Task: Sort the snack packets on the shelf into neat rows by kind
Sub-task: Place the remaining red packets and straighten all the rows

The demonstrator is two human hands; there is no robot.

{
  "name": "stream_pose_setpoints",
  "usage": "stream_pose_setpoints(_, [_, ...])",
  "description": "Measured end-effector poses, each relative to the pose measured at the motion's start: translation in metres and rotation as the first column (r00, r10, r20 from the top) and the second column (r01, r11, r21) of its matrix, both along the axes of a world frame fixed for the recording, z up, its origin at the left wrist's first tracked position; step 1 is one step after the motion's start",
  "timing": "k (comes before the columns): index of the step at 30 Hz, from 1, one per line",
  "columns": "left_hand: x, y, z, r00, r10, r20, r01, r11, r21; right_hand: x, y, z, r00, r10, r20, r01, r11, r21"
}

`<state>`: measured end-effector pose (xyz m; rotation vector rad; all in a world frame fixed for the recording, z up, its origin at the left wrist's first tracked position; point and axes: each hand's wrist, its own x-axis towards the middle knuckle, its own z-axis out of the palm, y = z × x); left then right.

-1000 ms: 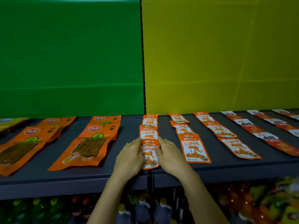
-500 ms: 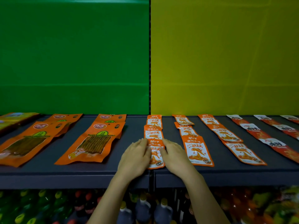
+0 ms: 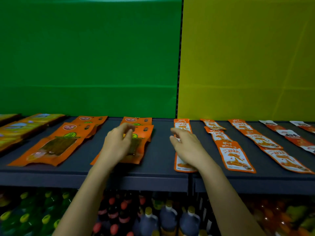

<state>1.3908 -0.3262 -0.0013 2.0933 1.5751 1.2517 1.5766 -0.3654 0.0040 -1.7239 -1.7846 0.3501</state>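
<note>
Now the small row (image 3: 182,125) has been released; the left grip (image 3: 117,143) is shifted over a big packet (image 3: 138,150), the right grip (image 3: 187,147) lifted; both loosely spread, empty.

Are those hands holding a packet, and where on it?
Neither seems to grip anything. The left hand hangs loosely curled over a large orange packet, the right hand over the small packets; blur hides any touch.

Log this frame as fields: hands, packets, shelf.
left hand: over a large orange packet, fingers curled; grip unclear, blurred
right hand: fingers relaxed, over the row of small packets beside it
shelf: dark, packets lying flat in front-to-back rows
below shelf: bottles
</note>
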Motion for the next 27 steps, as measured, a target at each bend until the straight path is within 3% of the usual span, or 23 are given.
stream_pose_setpoints(7, [-0.052, 0.046, -0.003, 0.983, 0.003, -0.186, -0.062, 0.947, -0.315, -0.065, 0.043, -0.003, 0.994, -0.088, -0.067, 0.071, 0.971, -0.229])
stream_pose_setpoints(10, [-0.059, 0.060, -0.010, 0.970, -0.081, -0.230, -0.022, 0.910, -0.413, -0.079, 0.056, -0.011, 0.984, -0.125, -0.123, 0.096, 0.971, -0.219])
stream_pose_setpoints(18, [-0.062, 0.061, -0.015, 0.983, -0.133, -0.124, 0.075, 0.918, -0.389, -0.091, 0.063, -0.022, 0.981, -0.190, -0.029, 0.178, 0.956, -0.231])
stream_pose_setpoints(27, [-0.070, 0.063, -0.024, 0.992, -0.088, -0.093, 0.049, 0.932, -0.358, -0.089, 0.056, -0.024, 0.967, -0.187, -0.171, 0.158, 0.973, -0.171])
